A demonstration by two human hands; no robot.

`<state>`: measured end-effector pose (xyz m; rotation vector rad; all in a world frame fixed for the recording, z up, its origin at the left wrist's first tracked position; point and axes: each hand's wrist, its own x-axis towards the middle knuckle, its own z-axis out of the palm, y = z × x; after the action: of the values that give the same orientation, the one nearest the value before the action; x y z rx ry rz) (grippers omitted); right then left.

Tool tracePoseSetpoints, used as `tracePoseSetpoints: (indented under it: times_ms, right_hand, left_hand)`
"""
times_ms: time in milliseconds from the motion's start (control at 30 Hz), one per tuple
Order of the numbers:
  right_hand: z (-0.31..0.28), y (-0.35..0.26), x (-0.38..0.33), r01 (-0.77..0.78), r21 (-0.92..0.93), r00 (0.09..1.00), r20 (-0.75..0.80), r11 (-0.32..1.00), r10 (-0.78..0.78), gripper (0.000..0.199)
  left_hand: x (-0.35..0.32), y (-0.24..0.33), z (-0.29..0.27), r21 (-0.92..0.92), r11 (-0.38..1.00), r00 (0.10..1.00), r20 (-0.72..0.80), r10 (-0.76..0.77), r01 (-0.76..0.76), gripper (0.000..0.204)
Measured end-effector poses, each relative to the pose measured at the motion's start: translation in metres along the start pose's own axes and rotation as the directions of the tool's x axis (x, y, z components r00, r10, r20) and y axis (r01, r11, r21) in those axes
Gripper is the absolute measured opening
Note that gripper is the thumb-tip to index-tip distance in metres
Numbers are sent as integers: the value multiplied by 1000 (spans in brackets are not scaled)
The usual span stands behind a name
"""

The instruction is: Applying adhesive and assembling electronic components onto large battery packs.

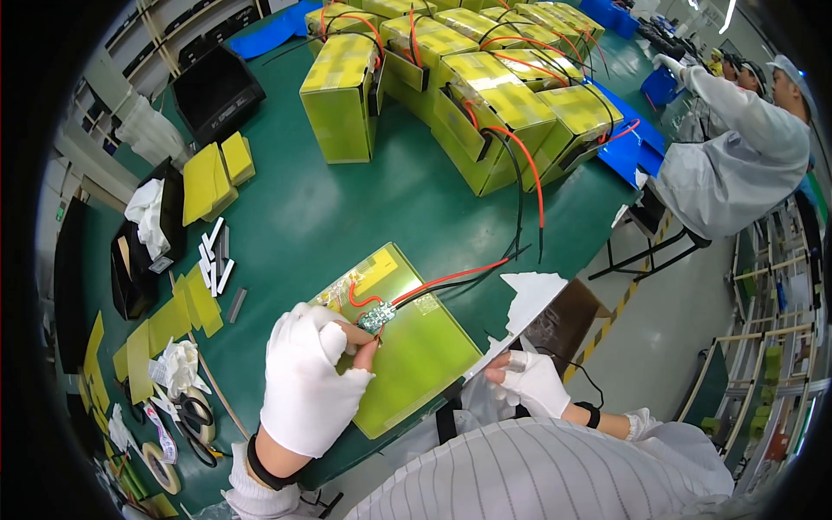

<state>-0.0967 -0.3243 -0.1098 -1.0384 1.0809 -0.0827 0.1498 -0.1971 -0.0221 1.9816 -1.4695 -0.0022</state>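
Observation:
A yellow-green wrapped battery pack lies flat at the table's near edge. On its top sits a small green circuit board with red and black wires running from it. My left hand, in a white fingerless glove, pinches the board's near end between thumb and fingertips. My right hand, gloved the same way, is beyond the pack's right side, next to a torn white sheet at the table edge. Its fingers are curled together; whatever is between them is too small to make out.
Several wrapped battery packs with loose wires stand at the back. To the left are yellow sheets, grey and white strips, a black bin, scissors and tape. A cardboard box sits right; a co-worker sits beyond.

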Motion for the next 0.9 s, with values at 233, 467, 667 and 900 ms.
tracePoseSetpoints:
  times_ms: [233, 467, 667, 900]
  right_hand:
    - [3, -1, -4, -15, 33, 1000, 6, 999, 14, 19]
    - [4, 2, -5, 22, -3, 999, -47, 1000, -22, 19]
    - [8, -3, -7, 5, 28, 997, -80, 1000, -2, 19]
    - [13, 1, -8, 80, 45, 993, -91, 996, -76, 13]
  left_hand:
    - [-1, -2, 2, -20, 1000, 1000, -8, 11, -11, 28]
    - [-4, -5, 0, -51, 998, 997, 72, -27, 31, 22]
    - [-3, -5, 1, -38, 998, 997, 59, -41, 44, 23]
    - [-4, -2, 1, -19, 998, 997, 45, -55, 56, 23]
